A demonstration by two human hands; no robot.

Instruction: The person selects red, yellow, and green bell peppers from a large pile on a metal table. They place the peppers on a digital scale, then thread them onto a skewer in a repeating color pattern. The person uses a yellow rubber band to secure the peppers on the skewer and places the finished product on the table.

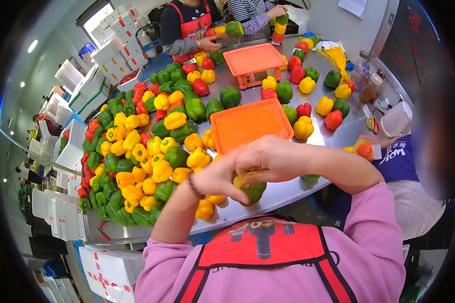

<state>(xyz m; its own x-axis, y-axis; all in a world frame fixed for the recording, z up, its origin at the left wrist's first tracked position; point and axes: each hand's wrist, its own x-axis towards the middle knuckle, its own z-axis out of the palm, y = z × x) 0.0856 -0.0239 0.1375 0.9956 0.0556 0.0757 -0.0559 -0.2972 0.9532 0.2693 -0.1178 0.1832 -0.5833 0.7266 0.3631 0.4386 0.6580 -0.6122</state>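
A green bell pepper (255,194) hangs just in front of me, under both my hands, beyond my red apron. A strip of thin yellow netting (249,176) shows bunched above it. My left hand (218,175) is closed at the netting, its thumb lying along the pepper's side. My right hand (268,157) has its fingers curled tightly, pinching the yellow netting from the right. My hands partly cover the netting and pepper. Just behind them stands an orange-topped scale (252,122) on the metal table (288,189).
A large heap of yellow, green and red bell peppers (131,156) covers the table's left. Another orange scale (254,59) stands farther back. Small pepper groups, yellow nets (334,59), scissors (372,125) and a paper roll (397,119) lie rightward. Co-workers hold netted peppers across the table and at right.
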